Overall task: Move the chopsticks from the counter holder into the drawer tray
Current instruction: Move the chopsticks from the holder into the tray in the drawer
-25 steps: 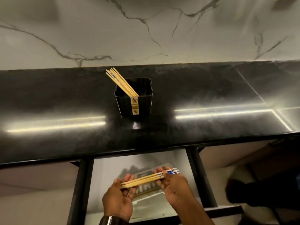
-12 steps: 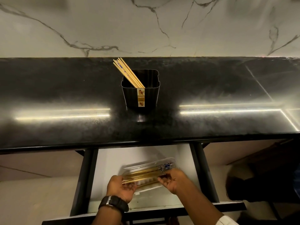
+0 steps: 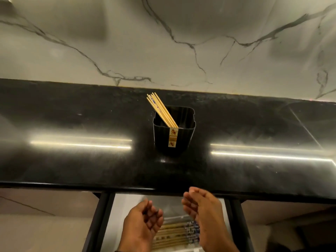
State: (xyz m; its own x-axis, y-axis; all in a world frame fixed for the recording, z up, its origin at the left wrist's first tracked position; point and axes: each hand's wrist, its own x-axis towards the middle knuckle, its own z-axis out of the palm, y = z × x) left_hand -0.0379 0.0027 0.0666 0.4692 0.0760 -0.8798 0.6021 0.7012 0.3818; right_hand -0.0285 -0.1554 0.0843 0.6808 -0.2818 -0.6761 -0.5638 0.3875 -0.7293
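Black holder [image 3: 174,132] sits mid-surface [image 3: 72,160], upright, with a bundle of chopsticks in the holder [image 3: 162,110] leaning far-left out of its near-left corner. A patterned strip runs down the holder's near face. Open drawer [image 3: 101,220] below the near edge of the surface. Tray [image 3: 174,218] inside it carries a row of chopsticks in the tray [image 3: 174,235] lying left-right, patterned ends to the right. Left hand [image 3: 141,226] and right hand [image 3: 205,213] hover over the tray, both empty, fingers [image 3: 153,213] loosely curled, palms facing each other. Hands are motion-blurred.
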